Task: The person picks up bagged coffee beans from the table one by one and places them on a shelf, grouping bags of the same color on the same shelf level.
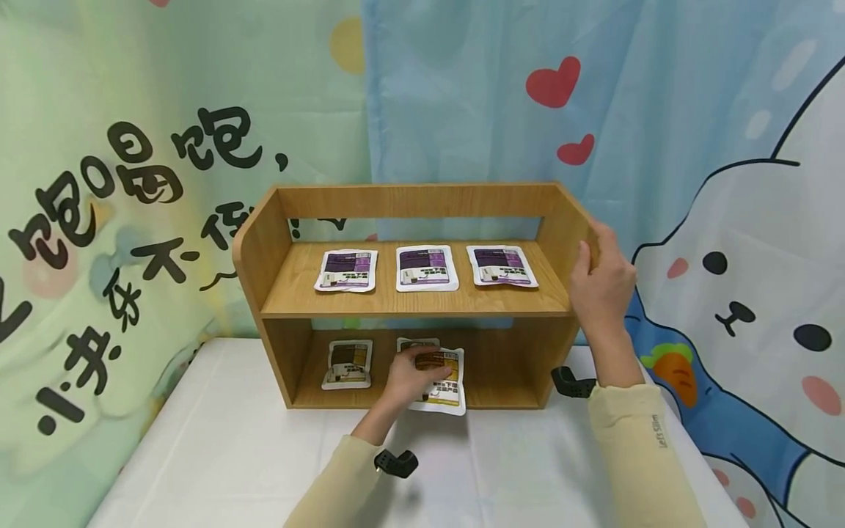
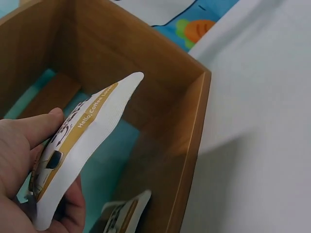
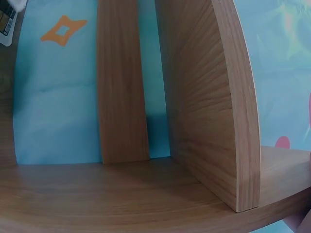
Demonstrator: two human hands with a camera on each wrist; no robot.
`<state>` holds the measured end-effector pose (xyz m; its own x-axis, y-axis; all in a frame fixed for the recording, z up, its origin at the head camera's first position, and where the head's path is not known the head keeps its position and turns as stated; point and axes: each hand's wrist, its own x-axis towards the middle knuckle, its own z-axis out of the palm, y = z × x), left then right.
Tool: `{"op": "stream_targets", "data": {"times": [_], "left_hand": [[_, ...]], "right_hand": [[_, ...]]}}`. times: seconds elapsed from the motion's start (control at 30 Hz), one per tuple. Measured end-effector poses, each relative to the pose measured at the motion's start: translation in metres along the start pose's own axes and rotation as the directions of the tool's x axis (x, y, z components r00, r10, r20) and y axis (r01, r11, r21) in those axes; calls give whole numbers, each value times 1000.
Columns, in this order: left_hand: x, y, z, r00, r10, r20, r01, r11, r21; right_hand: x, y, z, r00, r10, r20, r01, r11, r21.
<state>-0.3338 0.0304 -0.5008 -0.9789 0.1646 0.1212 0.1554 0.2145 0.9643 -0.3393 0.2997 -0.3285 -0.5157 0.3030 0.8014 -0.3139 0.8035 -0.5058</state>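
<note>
My left hand (image 1: 411, 378) pinches a white coffee pouch with a yellow-brown label (image 1: 454, 392) at the front of the lower shelf. The left wrist view shows this coffee pouch (image 2: 92, 126) tilted between thumb and fingers, lettered "Hello, Coffee". Partly hidden behind it is another pouch (image 1: 416, 342), and a third brown-labelled pouch (image 1: 348, 365) leans to the left. With fingers over its edge, my right hand (image 1: 604, 279) holds the right side panel of the wooden two-tier shelf (image 1: 422, 199). Only a bit of that hand shows in the right wrist view.
Purple-labelled pouches lie on the upper tier, at left (image 1: 346, 270), middle (image 1: 426, 268) and right (image 1: 502, 265). The shelf stands on a white-covered table (image 1: 251, 455). Printed curtains (image 1: 462, 110) hang close behind and beside it.
</note>
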Motion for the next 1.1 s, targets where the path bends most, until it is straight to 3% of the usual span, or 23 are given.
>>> {"op": "stream_targets", "data": {"times": [0.27, 0.57, 0.73, 0.9, 1.1], "left_hand": [[24, 9, 41, 1000, -1, 12, 1, 999, 37], [47, 16, 71, 999, -50, -17, 50, 999, 10], [56, 12, 85, 997, -71, -32, 69, 996, -55], [59, 0, 97, 997, -25, -78, 26, 1000, 8], [64, -7, 109, 993, 7, -116, -8, 1000, -4]], "right_hand": [[1, -1, -4, 1000, -8, -9, 8, 1000, -13], [8, -4, -4, 1000, -25, -11, 25, 1000, -3], [8, -2, -5, 1000, -11, -6, 11, 1000, -9], [2, 0, -5, 1000, -11, 1, 11, 1000, -10], [1, 0, -4, 1000, -27, -8, 27, 1000, 0]]}}
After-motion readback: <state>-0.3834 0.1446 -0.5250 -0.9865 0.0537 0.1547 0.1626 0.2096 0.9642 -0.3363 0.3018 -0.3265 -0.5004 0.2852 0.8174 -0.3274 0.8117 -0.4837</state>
